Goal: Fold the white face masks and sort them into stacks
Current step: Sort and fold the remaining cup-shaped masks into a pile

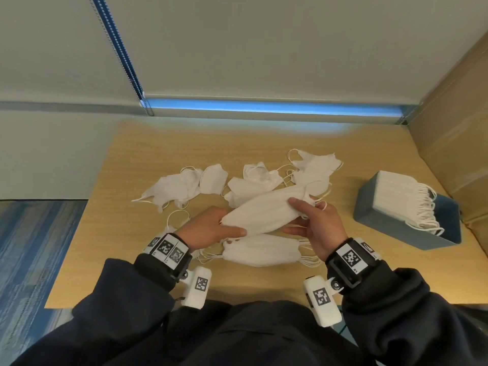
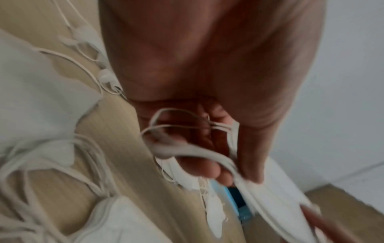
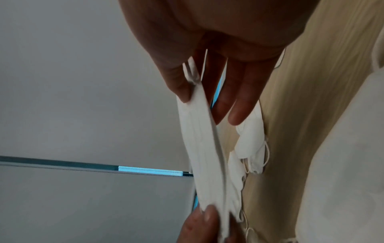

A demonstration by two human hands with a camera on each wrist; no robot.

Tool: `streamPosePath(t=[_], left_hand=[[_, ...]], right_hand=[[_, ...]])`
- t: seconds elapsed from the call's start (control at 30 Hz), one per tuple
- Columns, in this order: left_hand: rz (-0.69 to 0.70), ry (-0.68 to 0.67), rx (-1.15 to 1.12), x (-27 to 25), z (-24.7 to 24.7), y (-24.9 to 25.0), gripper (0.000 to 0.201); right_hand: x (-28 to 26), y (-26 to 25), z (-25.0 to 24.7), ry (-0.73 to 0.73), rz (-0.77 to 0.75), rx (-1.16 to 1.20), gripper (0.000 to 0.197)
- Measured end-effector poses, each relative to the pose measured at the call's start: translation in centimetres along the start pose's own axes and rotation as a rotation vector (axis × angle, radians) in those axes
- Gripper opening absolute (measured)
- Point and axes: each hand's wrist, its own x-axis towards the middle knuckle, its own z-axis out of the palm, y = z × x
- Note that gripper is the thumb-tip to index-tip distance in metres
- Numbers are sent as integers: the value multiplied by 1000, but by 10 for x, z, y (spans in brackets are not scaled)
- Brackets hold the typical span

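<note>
The loose pile (image 1: 237, 180) beyond both hands could snag: dangling ear loops (image 2: 178, 128) may catch on it and spoil the fold. The stack (image 1: 261, 250) lies under the hands. The mask (image 1: 266, 210) spans between them, left hand (image 1: 208, 228) pinching its near-left end, right hand (image 1: 317, 220) its far-right end.

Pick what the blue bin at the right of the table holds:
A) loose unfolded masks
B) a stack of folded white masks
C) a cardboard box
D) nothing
B: the blue bin holds a stack of folded white masks standing on edge, their ear loops hanging out.
</note>
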Motion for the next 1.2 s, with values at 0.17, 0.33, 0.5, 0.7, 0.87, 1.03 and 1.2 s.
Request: streamPosePath(t=[0.17, 0.33, 0.5, 0.7, 0.87, 1.03, 1.2], left_hand=[[-17, 260, -535, -14, -24, -13, 14], [-57, 278, -1154, -23, -57, -13, 14], [-84, 307, -1304, -30, -67, -27, 40], [-260, 290, -1205, -38, -64, -66, 39], [-392, 252, -875, -40, -50, -69, 8], [-466, 165, -711, -34, -29, -65, 13], [-494, 172, -597, -29, -18, -57, 6]], right_hand=[[10, 2, -20, 1, 98, -19, 23], [10, 9, -39, -8, 251, 60, 11], [15, 1, -55, -33, 219, 274, 30], [20, -34, -83, -74, 274, 119, 30], [24, -11, -113, -57, 312, -576, 12], [30, 24, -111, 88, 223, -657, 14], [35, 40, -105, 141, 150, -692, 15]])
